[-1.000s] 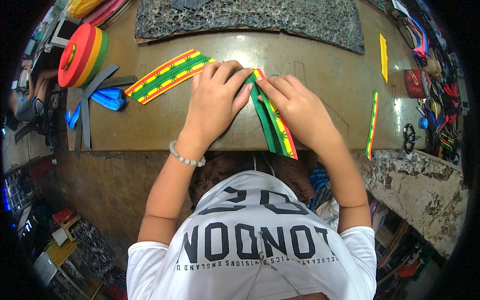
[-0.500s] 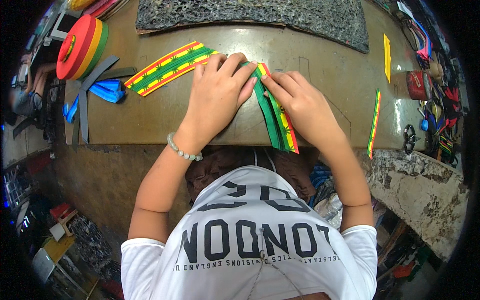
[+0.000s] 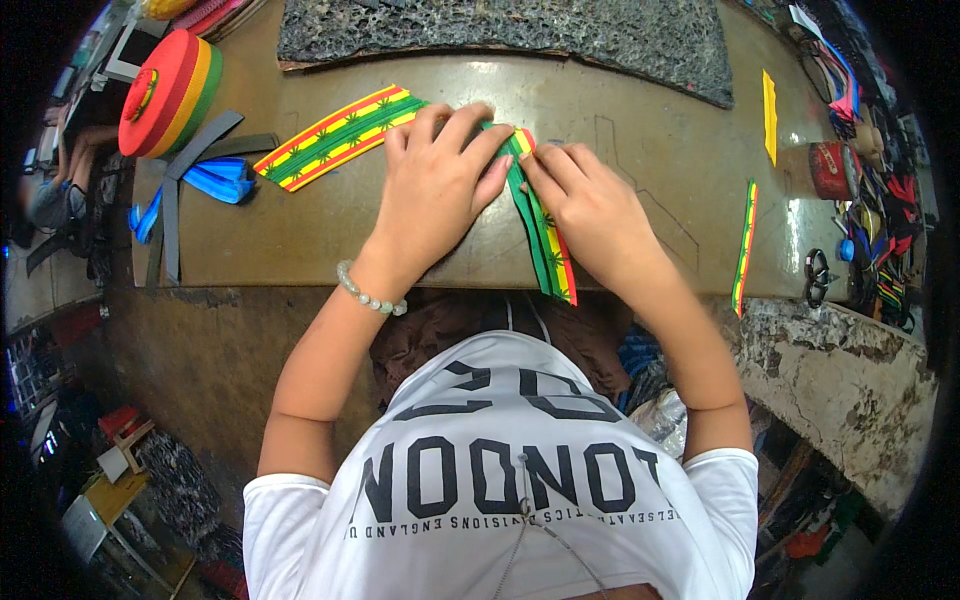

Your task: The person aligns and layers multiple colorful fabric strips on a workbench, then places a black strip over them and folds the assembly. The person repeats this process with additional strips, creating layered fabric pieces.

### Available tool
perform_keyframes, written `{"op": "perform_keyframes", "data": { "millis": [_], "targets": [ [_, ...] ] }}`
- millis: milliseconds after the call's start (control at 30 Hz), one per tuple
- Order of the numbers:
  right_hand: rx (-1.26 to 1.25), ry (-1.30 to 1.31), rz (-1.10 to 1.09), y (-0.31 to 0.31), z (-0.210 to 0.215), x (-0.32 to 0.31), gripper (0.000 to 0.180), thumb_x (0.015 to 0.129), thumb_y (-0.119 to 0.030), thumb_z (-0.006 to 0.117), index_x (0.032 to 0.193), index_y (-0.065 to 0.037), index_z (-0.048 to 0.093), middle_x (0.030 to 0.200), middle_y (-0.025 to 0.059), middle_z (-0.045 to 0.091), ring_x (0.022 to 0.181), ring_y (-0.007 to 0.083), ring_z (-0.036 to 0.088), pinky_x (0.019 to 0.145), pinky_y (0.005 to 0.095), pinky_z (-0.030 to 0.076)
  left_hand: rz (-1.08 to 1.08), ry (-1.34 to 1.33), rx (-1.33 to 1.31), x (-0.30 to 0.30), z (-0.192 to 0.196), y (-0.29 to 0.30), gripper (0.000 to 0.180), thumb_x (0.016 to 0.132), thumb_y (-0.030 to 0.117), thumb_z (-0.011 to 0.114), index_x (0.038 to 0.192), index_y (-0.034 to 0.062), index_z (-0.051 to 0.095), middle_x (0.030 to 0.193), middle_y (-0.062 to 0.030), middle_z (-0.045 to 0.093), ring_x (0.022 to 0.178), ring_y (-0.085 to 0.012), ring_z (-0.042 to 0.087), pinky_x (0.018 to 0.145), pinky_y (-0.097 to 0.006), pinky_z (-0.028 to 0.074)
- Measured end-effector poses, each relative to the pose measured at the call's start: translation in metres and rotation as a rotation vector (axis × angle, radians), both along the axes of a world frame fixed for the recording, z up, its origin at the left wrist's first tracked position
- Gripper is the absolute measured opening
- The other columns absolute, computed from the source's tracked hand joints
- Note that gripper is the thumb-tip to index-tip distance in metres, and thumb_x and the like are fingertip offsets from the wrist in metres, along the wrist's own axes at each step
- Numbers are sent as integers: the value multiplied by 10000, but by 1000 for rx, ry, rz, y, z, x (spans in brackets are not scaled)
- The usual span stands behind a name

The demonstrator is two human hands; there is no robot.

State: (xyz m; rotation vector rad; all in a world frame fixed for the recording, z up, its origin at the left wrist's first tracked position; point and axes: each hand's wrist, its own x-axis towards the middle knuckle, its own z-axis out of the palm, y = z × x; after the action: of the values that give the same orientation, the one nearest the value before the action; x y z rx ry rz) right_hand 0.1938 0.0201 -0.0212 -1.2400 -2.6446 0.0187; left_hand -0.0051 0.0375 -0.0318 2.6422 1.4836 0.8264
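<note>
Head cam, the only view here: my left hand (image 3: 430, 190) is palm down over the middle of the patterned band (image 3: 335, 142), the green, yellow and red one with the leaf print. Those fingers are a bit spread and bent, and the thumb sits apart from the index, pointing right at the band's green edge. What's under that palm I can't tell, so no idea if the two stretches I can see are one piece.

The left stretch comes out past my fingers and lies flat on the desk (image 3: 300, 245), slanting away to the left. The right stretch starts right beside my left index tip and runs down toward me, its end reaching about the near edge of the desk. Looks folded lengthwise, green on the left, yellow and red on the right.

My right hand (image 3: 595, 205) has that stretch pinched near its top, index on the printed side, and a bit of thumb peeking out at the green. So narrow fingers there, with the band between them.

Well off to the right there's a thin printed strip (image 3: 746, 245) and a yellow strip (image 3: 769, 118).
</note>
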Motion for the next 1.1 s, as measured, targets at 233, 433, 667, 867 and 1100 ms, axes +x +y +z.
{"op": "perform_keyframes", "data": {
  "millis": [233, 433, 667, 867, 1100],
  "targets": [
    [-213, 238, 60, 11, 17, 17, 383, 852, -89, 635, 1225, -2, 643, 1186, 160, 567, 1100, 333, 579, 972, 407, 506, -153, -52, -126, 3, 0, -13, 462, 916, 277, 673, 1329, 77, 619, 1383, -75, 586, 1298, -321, 500, 1116, -509, 325],
    [-433, 326, 106, -7, 18, 35, 477, 844, -24, 616, 1321, -39, 618, 1385, 154, 528, 1254, 328, 537, 1075, 398, 432, -87, -31, -227, 5, -3, -25, 623, 909, 434, 659, 1413, 85, 557, 1503, -84, 511, 1439, -377, 380, 1191, -590, 191],
    [-312, 258, 132, -12, 22, 37, 446, 831, -51, 600, 1272, 21, 600, 1298, 163, 585, 1228, 321, 570, 1037, 391, 480, -48, 18, -243, 8, -2, -31, 786, 834, 515, 704, 1463, 89, 502, 1556, -72, 455, 1483, -388, 315, 1185, -652, 129],
    [-171, 240, 96, -16, 28, 34, 430, 822, -71, 608, 1243, 12, 605, 1236, 145, 618, 1157, 310, 619, 953, 376, 536, 5, 70, -225, 13, -1, -36, 877, 752, 551, 734, 1454, 78, 504, 1566, -49, 433, 1480, -414, 299, 1125, -743, 160],
    [-18, 34, 113, -26, 22, 20, 432, 789, -85, 625, 1193, 65, 595, 1208, 152, 615, 1133, 265, 634, 846, 321, 592, 66, 131, -285, 19, 3, -41, 1006, 685, 606, 740, 1500, 98, 440, 1604, -20, 373, 1492, -465, 231, 1015, -861, 132]
  ]
}}
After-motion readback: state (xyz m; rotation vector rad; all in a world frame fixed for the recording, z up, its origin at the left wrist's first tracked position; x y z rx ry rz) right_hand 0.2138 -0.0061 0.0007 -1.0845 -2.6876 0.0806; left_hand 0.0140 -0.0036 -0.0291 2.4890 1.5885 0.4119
